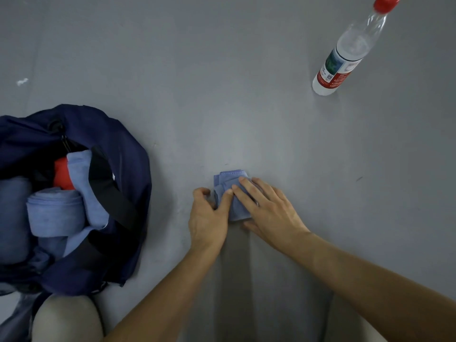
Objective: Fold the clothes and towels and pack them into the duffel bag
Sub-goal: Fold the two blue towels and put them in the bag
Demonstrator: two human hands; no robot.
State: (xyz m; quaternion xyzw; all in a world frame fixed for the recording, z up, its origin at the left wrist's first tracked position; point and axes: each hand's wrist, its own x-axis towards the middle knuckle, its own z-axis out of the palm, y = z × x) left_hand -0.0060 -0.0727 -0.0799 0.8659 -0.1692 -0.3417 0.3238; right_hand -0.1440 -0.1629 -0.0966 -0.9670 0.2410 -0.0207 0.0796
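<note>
A small light-blue towel [228, 180], folded into a compact bundle, lies on the grey floor at centre. My left hand [209, 217] holds its left side, one finger laid on top and the others curled round the edge. My right hand [267, 208] rests on its right side with straight fingers, thumb along the near edge. At the left sits the open navy duffel bag [133, 169] with black straps. Inside it are rolled light-blue towels [55, 211], a red item [61, 176] and a darker blue cloth [12, 218].
A clear plastic water bottle [345, 53] with a red cap stands on the floor at the upper right. My knee [66, 319] shows at the bottom left, next to the bag. Bare grey floor [222, 82] stretches beyond the towel.
</note>
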